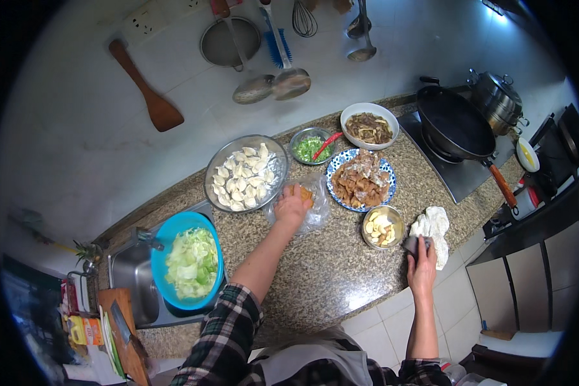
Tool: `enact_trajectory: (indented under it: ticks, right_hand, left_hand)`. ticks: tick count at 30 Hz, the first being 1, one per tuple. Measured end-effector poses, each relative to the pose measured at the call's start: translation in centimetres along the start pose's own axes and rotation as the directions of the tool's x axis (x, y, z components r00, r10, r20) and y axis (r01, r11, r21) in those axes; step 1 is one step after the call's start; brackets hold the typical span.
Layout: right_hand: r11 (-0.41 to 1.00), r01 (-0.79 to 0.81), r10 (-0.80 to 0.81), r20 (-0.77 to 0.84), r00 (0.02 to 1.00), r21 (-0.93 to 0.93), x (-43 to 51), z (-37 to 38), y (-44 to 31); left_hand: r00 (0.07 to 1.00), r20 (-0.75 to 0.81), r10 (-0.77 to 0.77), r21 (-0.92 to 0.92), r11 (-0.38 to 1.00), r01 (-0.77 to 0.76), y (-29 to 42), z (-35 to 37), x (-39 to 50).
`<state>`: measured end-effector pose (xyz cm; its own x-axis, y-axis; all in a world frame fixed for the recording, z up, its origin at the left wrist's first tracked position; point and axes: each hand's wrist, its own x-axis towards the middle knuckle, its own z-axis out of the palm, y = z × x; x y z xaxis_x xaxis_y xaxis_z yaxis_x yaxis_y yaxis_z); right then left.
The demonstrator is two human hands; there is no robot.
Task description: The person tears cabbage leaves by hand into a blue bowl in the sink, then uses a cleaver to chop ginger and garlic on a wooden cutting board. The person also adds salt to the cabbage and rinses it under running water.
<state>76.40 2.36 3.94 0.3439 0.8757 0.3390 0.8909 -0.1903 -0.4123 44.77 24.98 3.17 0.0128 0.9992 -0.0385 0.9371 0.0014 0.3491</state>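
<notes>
My left hand (292, 210) reaches over a clear plastic bag (321, 212) on the granite counter. Its fingers touch an orange-brown piece (306, 195) at the bag; whether they grip it is hard to tell. A glass bowl of dumplings (241, 181) lies just beyond, to the left. My right hand (422, 270) holds a small dark grey object (411, 245), partly hidden by the fingers, against a crumpled white cloth (434, 227). Close by on its left stands a metal bowl of peeled garlic and pale slices (382, 227). Behind that is a blue-patterned plate of brown sliced food (361, 181).
A blue basin of cut leafy greens (193, 263) stands over the sink (132, 280). Chopped green onion with a red chili (312, 146) and a white bowl (370, 126) sit at the back. A black wok (456, 123) rests on the stove. A knife (120, 324) lies against a wooden board (116, 304).
</notes>
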Motion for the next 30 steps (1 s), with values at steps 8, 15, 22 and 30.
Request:
enact_trajectory:
  ticks: [8,15,22,30]
  right_hand:
    - [0.995,0.052,-0.057,0.065,0.996,0.087,0.7,-4.1,-2.7]
    - [0.601,-0.185,-0.308,0.439,0.844,0.777,-2.3,1.7,-13.5]
    - [0.473,-0.591,-0.343,0.754,0.560,0.654,-1.4,10.8,-20.1]
    - [0.107,-0.943,-0.366,0.894,0.257,0.315,-3.5,10.5,-26.1]
  left_hand:
    - [0.994,0.095,0.047,-0.015,0.999,-0.046,-0.2,0.6,-3.8]
    - [0.943,-0.252,0.219,-0.254,0.925,-0.283,-2.9,0.4,-13.1]
    - [0.950,-0.291,0.115,-0.481,0.841,-0.249,-5.6,-2.9,-20.2]
    - [0.982,0.186,0.031,-0.957,-0.220,0.188,-13.1,-7.7,-27.7]
